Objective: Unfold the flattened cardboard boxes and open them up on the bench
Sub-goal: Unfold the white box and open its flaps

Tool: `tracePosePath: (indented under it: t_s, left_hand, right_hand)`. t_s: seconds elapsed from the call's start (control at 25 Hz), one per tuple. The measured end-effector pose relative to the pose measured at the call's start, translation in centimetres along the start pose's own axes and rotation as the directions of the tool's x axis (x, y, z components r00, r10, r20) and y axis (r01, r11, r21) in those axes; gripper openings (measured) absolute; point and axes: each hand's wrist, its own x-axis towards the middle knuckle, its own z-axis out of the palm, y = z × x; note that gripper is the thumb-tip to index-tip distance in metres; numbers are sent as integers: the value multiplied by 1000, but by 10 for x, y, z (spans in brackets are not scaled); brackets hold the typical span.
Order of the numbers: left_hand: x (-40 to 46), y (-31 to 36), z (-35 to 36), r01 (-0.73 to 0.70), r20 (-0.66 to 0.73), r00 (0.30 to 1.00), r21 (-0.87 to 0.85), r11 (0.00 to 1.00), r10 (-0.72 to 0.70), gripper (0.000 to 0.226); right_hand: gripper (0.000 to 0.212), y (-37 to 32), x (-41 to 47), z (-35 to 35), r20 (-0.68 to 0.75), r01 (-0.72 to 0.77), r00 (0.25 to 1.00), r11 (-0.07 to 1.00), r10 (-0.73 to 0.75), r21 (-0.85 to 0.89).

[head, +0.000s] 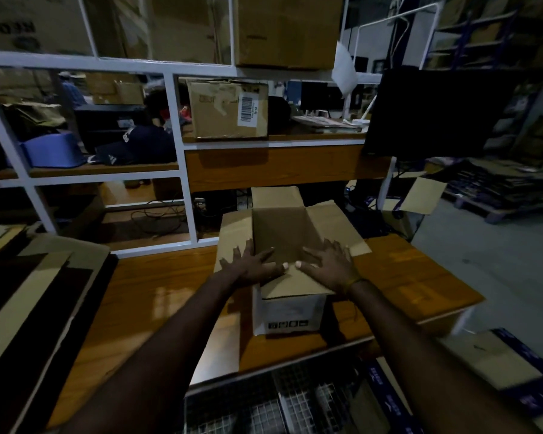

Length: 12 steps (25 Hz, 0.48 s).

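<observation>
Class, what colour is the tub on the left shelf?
Blue tub, seen in the head view.

One brown cardboard box (287, 264) stood upright on the wooden bench (157, 296), opened, top flaps splayed outward. A white near face carried small printed symbols, illegible in dim light.

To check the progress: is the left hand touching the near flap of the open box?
Touching. In the head view the left hand lies flat, fingers spread, its thumb on the near flap of the box.
</observation>
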Motion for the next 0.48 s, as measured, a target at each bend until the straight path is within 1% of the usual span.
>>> tracePosePath:
  t_s: [0.08,0.16,0.24,0.32,0.4,0.48]
  left_hand:
    - [-8,5,6,17,-10,1000,56,998,-16,84]
    - [-13,12,15,44,-83,996,62,997,-39,75]
    - [-15,19,24,73,-168,984,83,994,-58,61]
    - [-18,23,29,114,-207,974,104,988,-90,54]
    - [-20,24,29,125,-177,979,129,984,-101,56]
    - [-22,26,27,134,-155,982,174,976,-107,63]
  right_hand:
    - [61,-6,-14,14,-104,-22,994,999,17,-42]
    - [56,-13,-28,29,-174,-34,985,998,24,-55]
    - [55,-22,-38,38,-169,-41,985,999,36,-25]
    - [56,-31,-43,38,-132,-61,989,998,60,2]
    - [59,-37,-46,35,-124,-124,985,992,122,-11]
    - [61,-44,-46,32,-154,-224,964,974,216,-32]
